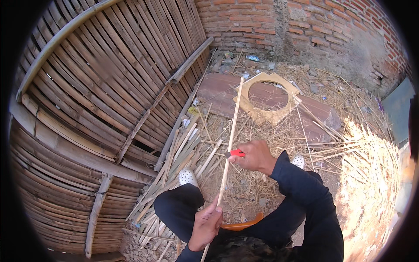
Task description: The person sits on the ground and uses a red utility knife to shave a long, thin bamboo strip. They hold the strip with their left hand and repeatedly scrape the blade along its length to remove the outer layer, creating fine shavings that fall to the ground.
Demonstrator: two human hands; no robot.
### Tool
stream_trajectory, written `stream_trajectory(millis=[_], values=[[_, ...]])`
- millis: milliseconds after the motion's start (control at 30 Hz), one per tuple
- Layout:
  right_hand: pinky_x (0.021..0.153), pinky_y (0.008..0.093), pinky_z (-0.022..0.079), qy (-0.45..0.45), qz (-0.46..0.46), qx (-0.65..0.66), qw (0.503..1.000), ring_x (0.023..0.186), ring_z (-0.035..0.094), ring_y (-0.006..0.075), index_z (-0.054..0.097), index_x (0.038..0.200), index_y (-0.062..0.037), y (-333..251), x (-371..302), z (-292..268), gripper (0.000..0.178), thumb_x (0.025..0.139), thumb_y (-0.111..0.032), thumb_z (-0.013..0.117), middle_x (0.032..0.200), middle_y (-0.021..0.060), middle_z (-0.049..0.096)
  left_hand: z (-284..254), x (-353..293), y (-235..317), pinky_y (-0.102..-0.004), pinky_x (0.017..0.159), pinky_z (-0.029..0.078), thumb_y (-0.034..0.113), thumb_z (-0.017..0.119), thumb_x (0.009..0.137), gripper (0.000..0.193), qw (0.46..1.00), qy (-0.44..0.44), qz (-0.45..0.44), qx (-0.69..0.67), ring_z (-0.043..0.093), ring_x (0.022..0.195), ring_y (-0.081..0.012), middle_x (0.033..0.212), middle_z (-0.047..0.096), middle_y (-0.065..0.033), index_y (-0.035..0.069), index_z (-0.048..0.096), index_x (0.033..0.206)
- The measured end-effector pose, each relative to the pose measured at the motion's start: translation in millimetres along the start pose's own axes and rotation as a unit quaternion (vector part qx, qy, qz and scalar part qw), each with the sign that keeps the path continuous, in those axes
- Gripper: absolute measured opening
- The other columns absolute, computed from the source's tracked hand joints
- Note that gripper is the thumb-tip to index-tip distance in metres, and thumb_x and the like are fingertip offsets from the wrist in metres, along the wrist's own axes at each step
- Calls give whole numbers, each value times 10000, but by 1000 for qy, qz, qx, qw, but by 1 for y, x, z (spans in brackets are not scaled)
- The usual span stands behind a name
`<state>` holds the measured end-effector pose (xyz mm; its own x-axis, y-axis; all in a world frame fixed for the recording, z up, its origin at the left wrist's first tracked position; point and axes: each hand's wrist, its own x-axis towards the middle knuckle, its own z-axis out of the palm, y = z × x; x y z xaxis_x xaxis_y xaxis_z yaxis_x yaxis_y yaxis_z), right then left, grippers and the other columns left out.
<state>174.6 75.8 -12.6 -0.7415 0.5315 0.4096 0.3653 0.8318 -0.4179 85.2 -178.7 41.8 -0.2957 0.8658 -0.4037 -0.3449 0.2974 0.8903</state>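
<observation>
A long, pale bamboo strip (234, 118) runs from my lap up and away in front of me. My left hand (207, 223) is closed around its lower part, near my left thigh. In my right hand (255, 156) is a red box cutter (237, 153), gripped in a closed fist. The cutter's dark blade lies across the strip about midway along it and appears to touch it. The strip's near end runs out of the picture below my left hand.
Bamboo strips (174, 150) lie piled left of my feet, beside a bamboo slat wall (109, 83). Ahead, a wooden board with a round hole (273, 115) rests on a reddish-brown sheet (214, 94). Shavings cover the ground before a brick wall (244, 22). An orange seat edge (244, 224) shows beneath me.
</observation>
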Motion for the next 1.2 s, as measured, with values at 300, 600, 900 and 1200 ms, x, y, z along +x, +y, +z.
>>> stream_trajectory(millis=[300,600,900,1200], values=[[403,390,410,78,-31,-18,996,408,551,267,614,547,-116,20,26,20,659,777,-730,549,446,76,522,-16,4,-7,-197,469,276,102,481,995,518,1000,-18,24,1,313,530,-37,648,375,57,50,307,1480],[557,471,455,77,191,-128,970,644,632,350,700,727,-41,136,57,2,731,874,-693,406,622,187,612,-24,-26,-26,-193,517,296,87,486,997,493,997,-43,-42,40,344,569,-29,674,379,59,46,340,1466],[687,488,470,71,444,-82,890,739,635,417,661,690,-2,228,10,-32,860,884,-751,284,709,258,633,-63,-56,-65,-207,474,295,68,485,985,480,992,-3,-116,-48,340,511,-53,611,364,45,63,377,1453],[479,424,451,-108,-10,21,994,486,585,337,655,626,-83,27,-14,9,676,835,-705,492,495,146,545,-13,48,-36,-171,529,303,82,489,987,437,985,38,75,153,328,593,-22,680,425,46,37,427,1417]])
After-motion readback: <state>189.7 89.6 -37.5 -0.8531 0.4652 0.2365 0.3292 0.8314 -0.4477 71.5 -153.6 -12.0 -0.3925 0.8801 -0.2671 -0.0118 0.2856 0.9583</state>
